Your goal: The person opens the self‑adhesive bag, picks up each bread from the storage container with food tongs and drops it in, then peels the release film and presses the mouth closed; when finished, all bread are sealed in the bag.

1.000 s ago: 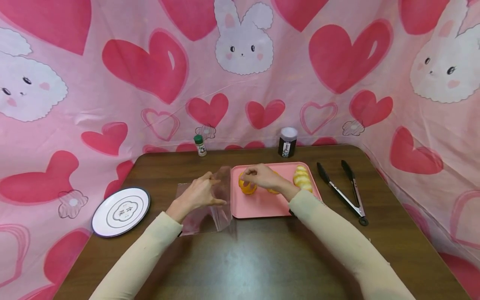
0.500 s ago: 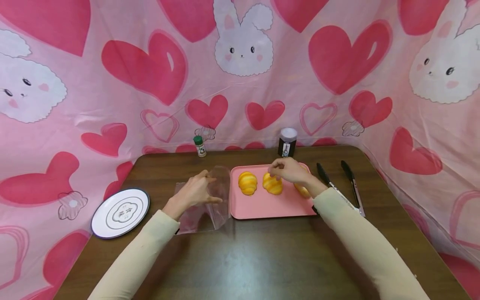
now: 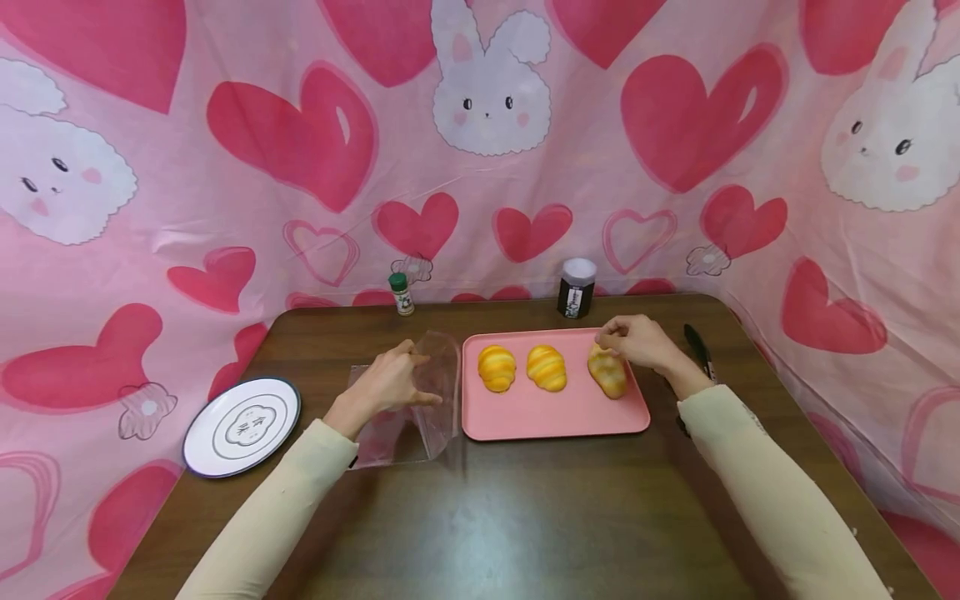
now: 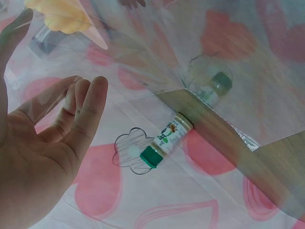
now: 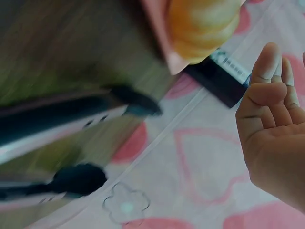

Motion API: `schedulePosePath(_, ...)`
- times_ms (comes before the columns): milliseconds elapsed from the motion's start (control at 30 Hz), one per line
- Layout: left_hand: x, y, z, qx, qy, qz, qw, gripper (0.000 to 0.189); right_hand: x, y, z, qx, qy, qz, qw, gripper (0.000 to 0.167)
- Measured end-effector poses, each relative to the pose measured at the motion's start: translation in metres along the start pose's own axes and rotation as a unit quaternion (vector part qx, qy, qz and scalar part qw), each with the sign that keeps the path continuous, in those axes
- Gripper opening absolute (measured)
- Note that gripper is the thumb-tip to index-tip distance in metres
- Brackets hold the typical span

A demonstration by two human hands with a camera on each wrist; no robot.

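My left hand [image 3: 390, 385] is at a clear plastic bag [image 3: 397, 437], thumb and fingers spread apart at its raised mouth. The left wrist view shows clear film over the thumb, the other fingers loosely bent. Three yellow ridged bread rolls lie in a row on a pink tray [image 3: 555, 421]: a left roll [image 3: 497, 368], a middle roll [image 3: 547, 368] and a right roll [image 3: 609, 377]. My right hand [image 3: 637, 340] hovers at the far end of the right roll, fingers loosely bent. In the right wrist view, that roll [image 5: 202, 28] shows apart from the hand, with nothing held.
Black-tipped tongs [image 3: 697, 343] lie right of the tray, mostly hidden by the right arm. A green-capped shaker [image 3: 402, 295] and a dark jar with a pale lid [image 3: 576, 290] stand at the back edge. A white plate [image 3: 242, 427] sits at the left edge.
My right hand has moved right across the tray, from the left roll past the middle one to the right roll. My left hand stays at the bag, nearly still.
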State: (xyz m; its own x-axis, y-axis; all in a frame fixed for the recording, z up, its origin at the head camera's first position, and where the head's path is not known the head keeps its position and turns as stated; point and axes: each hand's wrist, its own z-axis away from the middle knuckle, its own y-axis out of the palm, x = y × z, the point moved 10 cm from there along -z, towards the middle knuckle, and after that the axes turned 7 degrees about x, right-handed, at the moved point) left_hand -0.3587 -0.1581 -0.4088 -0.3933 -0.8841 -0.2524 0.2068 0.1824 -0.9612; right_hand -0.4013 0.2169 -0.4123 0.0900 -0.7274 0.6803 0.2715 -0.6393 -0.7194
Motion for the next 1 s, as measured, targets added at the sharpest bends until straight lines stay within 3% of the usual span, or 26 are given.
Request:
schedulePosePath(267,0.001,-0.001,0.0,0.007,-0.011,0.005,0.9999,0.078,-0.04,-0.026,0.02,-0.027,0.044,0.057,0.9971,0.035)
schedulePosePath(433,0.002,-0.002,0.0,0.014,-0.015,0.012,0.9997,0.078,-0.061,-0.041,0.033,-0.032,0.069,0.122,0.9896,0.042)
schedulePosePath(733,0.004,-0.002,0.001,0.02,-0.023,0.027,0.9992,0.078,-0.107,-0.053,0.063,0.012,0.18,0.161,0.9704,0.074)
schedulePosePath(1000,0.005,-0.002,0.001,0.021,-0.025,0.028,0.9991,0.078,-0.118,-0.058,0.076,0.011,0.194,0.185,0.9633,0.096)
